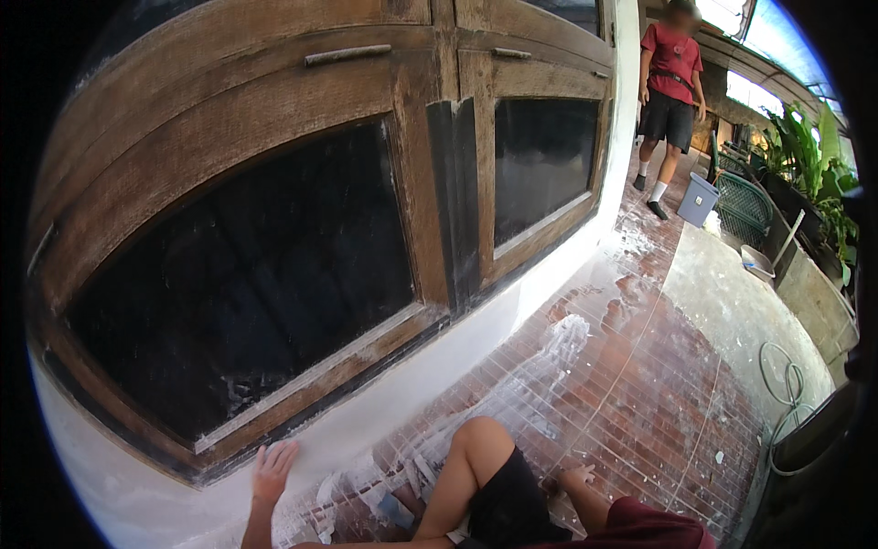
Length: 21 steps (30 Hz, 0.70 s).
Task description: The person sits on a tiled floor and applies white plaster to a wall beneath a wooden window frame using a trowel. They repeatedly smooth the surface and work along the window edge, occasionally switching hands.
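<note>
Low white wall [393, 389] beneath a wooden window, seen from above; it runs from the near left toward the far right, directly under the frame. The left hand [272, 467] is at its near end, just below the frame's lower edge, fingers extended and slightly apart, with nothing between them. The right hand [576, 476] is low over the tiled floor [631, 384], to the right of the wearer's bent knee [480, 439] and black shorts [512, 503], its fingers spread and likewise free of any object. Whether either palm bears on the surface behind it cannot be settled from this angle. Above the wall, the weathered brown window frame [412, 183] encloses dark panes [256, 265] and carries a bar-shaped handle [347, 55] on its upper part. The reddish-brown floor shows a broad white smear [567, 339] and scattered pale flecks. To the right lies a concrete strip [722, 284], with a looped hose [791, 384] at its near end and a shallow pan [756, 263] farther off. At the far right, a co-worker [672, 69] in a red shirt stands near a grey bin [698, 199]; leafy plants [814, 156] line the outer side.
</note>
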Motion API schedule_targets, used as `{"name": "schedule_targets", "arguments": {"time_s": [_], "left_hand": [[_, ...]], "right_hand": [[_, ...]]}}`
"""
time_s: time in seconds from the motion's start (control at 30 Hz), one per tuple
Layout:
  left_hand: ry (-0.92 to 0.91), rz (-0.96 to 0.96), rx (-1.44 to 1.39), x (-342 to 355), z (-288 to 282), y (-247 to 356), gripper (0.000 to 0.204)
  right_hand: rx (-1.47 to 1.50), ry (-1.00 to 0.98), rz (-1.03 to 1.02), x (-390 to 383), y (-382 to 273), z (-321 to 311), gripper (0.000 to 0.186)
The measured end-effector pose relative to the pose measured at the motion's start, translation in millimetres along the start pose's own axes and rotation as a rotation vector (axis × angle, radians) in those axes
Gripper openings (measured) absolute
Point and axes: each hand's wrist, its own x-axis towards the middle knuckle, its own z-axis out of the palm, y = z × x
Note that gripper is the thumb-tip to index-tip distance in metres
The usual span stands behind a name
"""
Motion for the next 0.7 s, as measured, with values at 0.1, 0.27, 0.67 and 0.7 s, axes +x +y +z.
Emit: {"name": "schedule_targets", "arguments": {"time_s": [0.1, 0.27, 0.67, 0.7], "left_hand": [[-0.03, -0.068, 0.05, -52, -11, -29, 0.046], [-0.161, -0.424, 0.046, -147, -22, -30, 0.054], [0.34, -1.624, 0.14, -257, 58, -8, 0.058], [0.583, -1.669, -0.052, -249, 67, -21, 0.06]], "right_hand": [[-0.022, -0.037, 0.019, 1, -2, -4, 0.081], [-0.089, -0.099, 0.019, 14, -7, -4, 0.106], [-0.112, -0.111, 0.009, -3, -5, -11, 0.108], [-0.126, -0.118, -0.003, -5, -5, -13, 0.109]]}}
